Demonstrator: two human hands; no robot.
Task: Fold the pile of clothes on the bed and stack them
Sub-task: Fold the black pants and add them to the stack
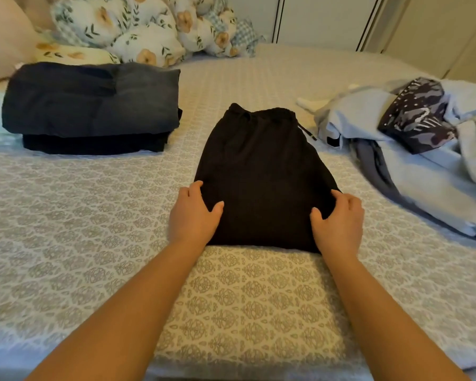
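Patterned grey-and-white bed cover (66,215) is spread over the bed, with floral cushions (138,31) heaped at its head. At the middle, one black drawstring garment (256,171), already folded, is held at its near corners: the left hand (194,213) and the right hand (338,218) each lie with fingers over the side edge and thumb on top, the grip closed lightly on the cloth. The step in hand is judged to be the last fold or the lifting of this piece; next, it should be carried to the stack of two dark folded garments (91,105) at the left. One unfolded pile of pale blue and patterned clothes (423,149) is left at the right.
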